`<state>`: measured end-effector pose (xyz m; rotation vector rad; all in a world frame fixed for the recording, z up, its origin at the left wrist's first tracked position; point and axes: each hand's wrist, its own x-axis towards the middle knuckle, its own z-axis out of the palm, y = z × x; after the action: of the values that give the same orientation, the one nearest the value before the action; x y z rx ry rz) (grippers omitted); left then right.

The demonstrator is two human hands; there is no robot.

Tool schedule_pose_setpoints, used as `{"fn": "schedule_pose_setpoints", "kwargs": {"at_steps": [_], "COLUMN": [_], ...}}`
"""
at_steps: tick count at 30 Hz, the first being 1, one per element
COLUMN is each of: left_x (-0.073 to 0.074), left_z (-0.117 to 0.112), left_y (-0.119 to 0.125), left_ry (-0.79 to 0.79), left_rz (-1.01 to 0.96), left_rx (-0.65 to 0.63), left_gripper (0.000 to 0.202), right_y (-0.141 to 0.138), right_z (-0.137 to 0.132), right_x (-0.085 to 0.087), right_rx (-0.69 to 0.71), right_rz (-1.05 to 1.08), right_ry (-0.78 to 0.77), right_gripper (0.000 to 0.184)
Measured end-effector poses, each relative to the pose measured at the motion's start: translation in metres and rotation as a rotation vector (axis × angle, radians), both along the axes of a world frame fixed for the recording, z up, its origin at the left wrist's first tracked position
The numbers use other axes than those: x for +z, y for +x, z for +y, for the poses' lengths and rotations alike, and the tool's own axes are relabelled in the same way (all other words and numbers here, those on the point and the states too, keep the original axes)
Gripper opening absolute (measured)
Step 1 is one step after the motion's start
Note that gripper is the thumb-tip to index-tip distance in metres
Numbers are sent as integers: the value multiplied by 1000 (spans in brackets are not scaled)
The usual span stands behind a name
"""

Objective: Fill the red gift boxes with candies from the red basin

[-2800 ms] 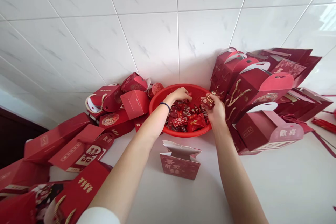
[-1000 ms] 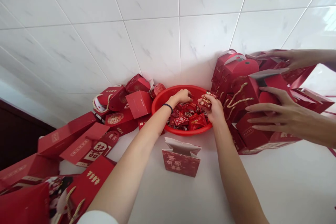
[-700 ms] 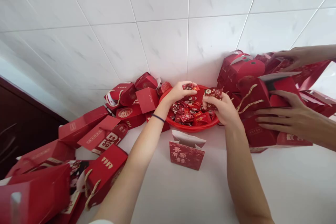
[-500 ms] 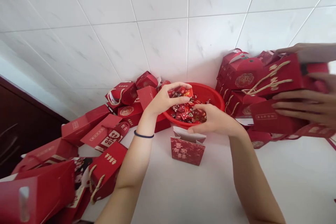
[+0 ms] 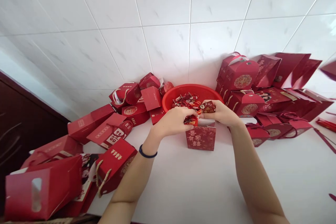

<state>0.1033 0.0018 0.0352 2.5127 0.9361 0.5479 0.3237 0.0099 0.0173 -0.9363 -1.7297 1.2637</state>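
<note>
A small open red paper bag (image 5: 201, 138) with gold characters stands on the white table just in front of a red plastic basin (image 5: 170, 98) filled with red-wrapped candies (image 5: 187, 99). My left hand (image 5: 174, 122) hovers over the bag's mouth, fingers closed on red candies (image 5: 190, 120). At the bag's upper right edge, my right hand (image 5: 223, 112) is closed on several more candies (image 5: 207, 106). A dark band circles my left wrist.
Red gift boxes and bags lie heaped left of the basin (image 5: 132, 99) and along the left table edge (image 5: 44, 185). More stand stacked at the right (image 5: 245, 77) against the white tiled wall. A dark doorway is at far left.
Both my hands have drawn back from the basin to the small bag, carrying candies. Another person's hands at the right lifted boxes away and are gone from view.
</note>
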Motion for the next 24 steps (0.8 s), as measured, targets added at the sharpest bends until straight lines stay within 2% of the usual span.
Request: {"fn": "schedule_pose_setpoints", "kwargs": {"at_steps": [4, 13, 20, 24], "left_x": [-5, -2, -3, -5], "left_z": [1, 3, 10, 13], "left_y": [4, 14, 19, 17], "left_ry": [-10, -69, -29, -24], "left_rz": [-60, -255, -49, -42], "left_rx": [-18, -29, -49, -47], "left_gripper": [36, 34, 37, 49], "right_y": [4, 9, 11, 11], "right_z": [6, 9, 10, 10], "right_x": [-7, -10, -12, -12], "right_rx": [-7, -23, -31, -35], "right_rz": [-16, -12, -32, -20], "right_ry": [-13, -33, -40, -52], "right_gripper": [36, 30, 25, 25]}}
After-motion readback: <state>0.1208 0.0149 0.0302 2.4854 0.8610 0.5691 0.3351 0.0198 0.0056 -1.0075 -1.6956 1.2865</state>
